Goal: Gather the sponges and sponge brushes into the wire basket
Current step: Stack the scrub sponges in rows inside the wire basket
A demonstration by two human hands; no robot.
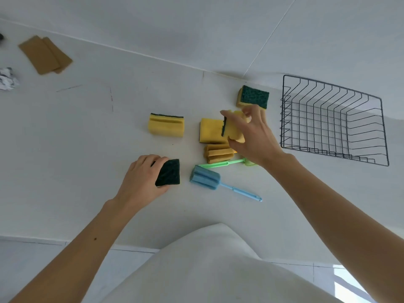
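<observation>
Two hands over a white counter (91, 132), all places given from the wire basket (334, 121), which stands empty at the right. Right hand (253, 136) just left of the basket, fingers (229, 119) clamped on a yellow sponge (235, 130) lifted on edge above another yellow sponge (209, 130). Left hand (142, 178) well to the basket's left and nearer the body, fingers curled round a dark green-faced sponge (169, 172) resting on the counter. Beside the basket's far left corner, a green-topped sponge (253, 97). Farther left, a grooved yellow sponge (166, 125). Nearer the body: a tan ribbed sponge (218, 153), a green-handled brush (220, 164), a blue sponge brush (205, 177). Far left, brown pads (44, 54).
</observation>
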